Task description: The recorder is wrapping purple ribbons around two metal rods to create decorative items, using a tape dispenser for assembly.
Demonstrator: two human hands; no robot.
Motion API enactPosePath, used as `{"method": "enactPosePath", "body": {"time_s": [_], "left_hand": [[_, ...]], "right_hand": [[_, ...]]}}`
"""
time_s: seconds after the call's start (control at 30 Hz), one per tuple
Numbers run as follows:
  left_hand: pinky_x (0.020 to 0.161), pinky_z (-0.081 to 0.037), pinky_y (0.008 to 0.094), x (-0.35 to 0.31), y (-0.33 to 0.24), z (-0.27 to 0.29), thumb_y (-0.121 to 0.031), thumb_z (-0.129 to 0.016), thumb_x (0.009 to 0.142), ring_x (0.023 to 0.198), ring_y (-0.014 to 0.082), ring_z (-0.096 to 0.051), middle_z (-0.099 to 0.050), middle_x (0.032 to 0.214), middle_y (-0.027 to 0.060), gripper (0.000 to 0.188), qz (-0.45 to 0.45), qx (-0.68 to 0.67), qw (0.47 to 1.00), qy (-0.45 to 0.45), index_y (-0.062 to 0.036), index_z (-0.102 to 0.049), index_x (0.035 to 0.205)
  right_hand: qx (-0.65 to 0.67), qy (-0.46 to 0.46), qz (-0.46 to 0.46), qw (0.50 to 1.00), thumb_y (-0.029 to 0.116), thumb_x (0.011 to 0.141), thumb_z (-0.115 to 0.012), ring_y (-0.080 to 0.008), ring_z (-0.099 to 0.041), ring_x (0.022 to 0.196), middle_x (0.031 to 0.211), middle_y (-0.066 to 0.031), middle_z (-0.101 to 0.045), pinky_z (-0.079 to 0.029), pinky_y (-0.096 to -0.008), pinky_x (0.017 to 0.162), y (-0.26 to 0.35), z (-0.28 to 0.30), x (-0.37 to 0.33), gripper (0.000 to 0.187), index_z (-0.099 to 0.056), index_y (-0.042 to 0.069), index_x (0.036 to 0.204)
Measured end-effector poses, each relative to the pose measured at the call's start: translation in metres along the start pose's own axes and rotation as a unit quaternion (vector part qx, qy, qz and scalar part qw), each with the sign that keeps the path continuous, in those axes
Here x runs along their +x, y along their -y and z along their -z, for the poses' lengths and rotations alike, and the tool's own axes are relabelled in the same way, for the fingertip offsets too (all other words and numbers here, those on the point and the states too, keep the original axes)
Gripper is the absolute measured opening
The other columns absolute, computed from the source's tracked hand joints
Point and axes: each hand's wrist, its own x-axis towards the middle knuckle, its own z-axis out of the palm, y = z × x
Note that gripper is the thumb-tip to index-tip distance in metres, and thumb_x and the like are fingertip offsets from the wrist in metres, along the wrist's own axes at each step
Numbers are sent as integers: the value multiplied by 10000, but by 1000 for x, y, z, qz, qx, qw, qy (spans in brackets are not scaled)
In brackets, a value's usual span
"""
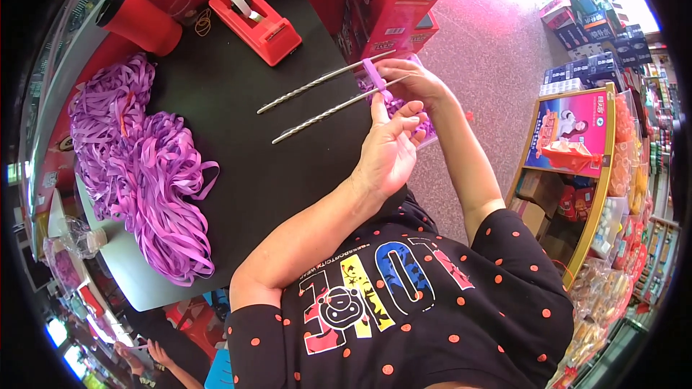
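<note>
Two long metal sticks with spiral-grooved ends (317, 121) point side by side over the table, like metal chopsticks. A purple ribbon (373, 75) is wound around both near their right ends. My right hand (412, 81) is closed about those ends, its fingertips partly hidden. At the nearer stick, my left hand (393, 145) pinches at the ribbon, its other fingers loosely curled. Beneath and behind both hands is a purple thing with a clear edge (427, 132), mostly covered. A large heap of looped purple ribbon (166, 187) lies on the table's left side.
On the black table (252, 194) stand a red tape dispenser (261, 25) and a red tumbler (148, 21), with rubber bands (204, 23) between. A red carton (382, 11) stands beyond. Shelves of goods (569, 151) line the right. Another person's hands (160, 354) show lower left.
</note>
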Motion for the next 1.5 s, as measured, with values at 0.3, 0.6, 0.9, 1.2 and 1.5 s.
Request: {"method": "enactPosePath", "body": {"time_s": [0.3, 0.6, 0.9, 1.2, 1.5], "left_hand": [[925, -366, 374, -4, -6, -5, 6, -549, 819, 1066, 200, -502, -538, 1133, 66, 911, 15, -9, 1000, -8, -288, 5, 1479], [923, -346, 348, -4, -8, -8, 9, -560, 811, 1059, 166, -488, -511, 1128, 48, 905, 23, -1, 1000, -8, -289, -18, 1472], [959, -351, 397, -1, -1, 2, -27, -555, 816, 1100, 222, -500, -548, 1147, 63, 845, 0, 26, 1000, -17, -312, -93, 1465], [978, -336, 403, -3, 4, 0, -10, -491, 793, 1112, 219, -480, -516, 1189, 45, 811, -26, 1, 1000, 13, -333, -155, 1458], [993, -303, 428, -2, 2, 0, -51, -501, 767, 1105, 222, -451, -517, 1169, 43, 765, -16, -6, 1000, 18, -330, -213, 1419]], "right_hand": [[145, 320, 4, 936, 204, 835, -694, -106, -583, 787, 887, -29, -606, -479, -221, 662, -17, -3, 47, 378, -591, 3, 1138], [37, 318, 13, 947, 244, 874, -659, -71, -530, 769, 849, 3, -570, -445, -225, 696, -7, 6, 48, 265, -592, 15, 990], [-25, 190, -84, 978, 185, 845, -650, -81, -590, 770, 844, -22, -644, -464, -221, 727, 33, 6, 22, 210, -646, 0, 943], [-78, 144, -66, 984, 195, 873, -604, -105, -585, 866, 933, -28, -658, -469, -255, 774, 53, 1, 0, 230, -679, -1, 969], [-18, 101, -20, 995, 223, 900, -592, -41, -517, 669, 837, -7, -645, -393, -192, 599, 48, 14, -14, 262, -675, -16, 970]]}}
